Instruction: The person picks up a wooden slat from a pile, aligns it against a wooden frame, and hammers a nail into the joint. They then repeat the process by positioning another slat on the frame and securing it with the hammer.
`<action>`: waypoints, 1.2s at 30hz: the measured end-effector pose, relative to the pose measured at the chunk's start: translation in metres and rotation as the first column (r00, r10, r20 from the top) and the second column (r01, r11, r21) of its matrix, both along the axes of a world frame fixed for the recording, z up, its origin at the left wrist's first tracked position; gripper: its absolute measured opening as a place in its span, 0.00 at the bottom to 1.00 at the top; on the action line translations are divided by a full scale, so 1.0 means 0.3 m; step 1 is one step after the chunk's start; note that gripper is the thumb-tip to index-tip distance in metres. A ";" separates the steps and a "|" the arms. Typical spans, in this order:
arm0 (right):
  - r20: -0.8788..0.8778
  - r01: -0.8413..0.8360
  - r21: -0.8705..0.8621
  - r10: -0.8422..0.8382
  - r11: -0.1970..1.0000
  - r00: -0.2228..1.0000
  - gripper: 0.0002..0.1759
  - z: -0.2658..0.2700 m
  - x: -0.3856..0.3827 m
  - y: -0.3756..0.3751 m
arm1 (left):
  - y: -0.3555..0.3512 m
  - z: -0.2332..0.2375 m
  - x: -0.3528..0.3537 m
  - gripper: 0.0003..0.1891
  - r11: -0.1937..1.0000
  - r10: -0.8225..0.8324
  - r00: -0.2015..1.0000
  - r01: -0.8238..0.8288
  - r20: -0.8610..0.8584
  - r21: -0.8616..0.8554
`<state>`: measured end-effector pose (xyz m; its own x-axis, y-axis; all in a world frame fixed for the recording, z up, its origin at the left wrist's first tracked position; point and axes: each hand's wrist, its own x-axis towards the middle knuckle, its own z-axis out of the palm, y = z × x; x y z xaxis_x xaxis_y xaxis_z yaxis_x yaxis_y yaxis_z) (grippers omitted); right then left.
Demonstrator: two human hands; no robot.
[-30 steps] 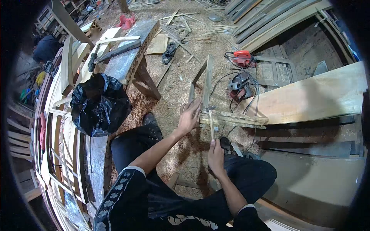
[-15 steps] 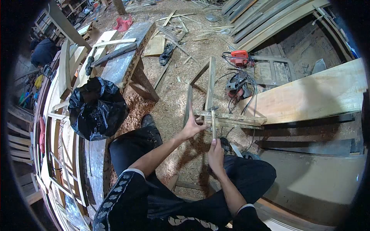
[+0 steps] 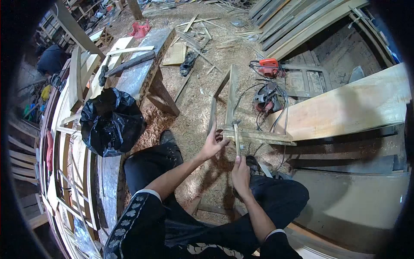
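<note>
My right hand (image 3: 240, 175) is wrapped round the wooden handle of a hammer (image 3: 237, 141), thumb along the handle. The small dark hammer head lies over the joint of a wooden frame (image 3: 231, 95) made of narrow pieces. Several parallel slats (image 3: 263, 135) of this frame run off to the right. At the near left corner my left hand (image 3: 211, 146) grips the frame, one finger pointing up along its left piece and the thumb side towards the hammer. The left hand partly hides that corner.
A black plastic bag (image 3: 112, 123) sits on the bench (image 3: 140, 82) at left, near curved wooden pieces. Right of the frame lie corded power tools (image 3: 268, 97), an orange tool (image 3: 269, 67) and a wide plank (image 3: 345, 110). Shavings and offcuts cover the floor.
The hammer head and the near end of the frame have shifted slightly left in view. My left hand has also moved slightly left, its fingers more curled at the corner.
</note>
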<state>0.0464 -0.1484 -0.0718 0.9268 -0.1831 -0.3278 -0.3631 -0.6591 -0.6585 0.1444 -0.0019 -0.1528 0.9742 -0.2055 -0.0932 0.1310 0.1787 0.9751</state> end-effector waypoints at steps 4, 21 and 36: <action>-0.007 -0.014 -0.044 0.013 0.999 1.000 0.24 -0.044 0.010 -0.005 | 0.051 -0.006 0.009 0.54 0.997 -0.078 0.997 0.077 -0.023 -0.011; 0.184 -0.042 0.007 0.040 0.999 0.982 0.22 -0.078 0.031 0.066 | 0.137 0.006 0.062 0.32 0.948 0.101 0.987 -0.056 -0.128 0.315; 0.013 -0.178 0.070 0.178 0.981 0.984 0.33 -0.075 0.533 -0.047 | 0.094 -0.020 0.074 0.24 0.879 0.137 0.947 -0.252 0.292 0.405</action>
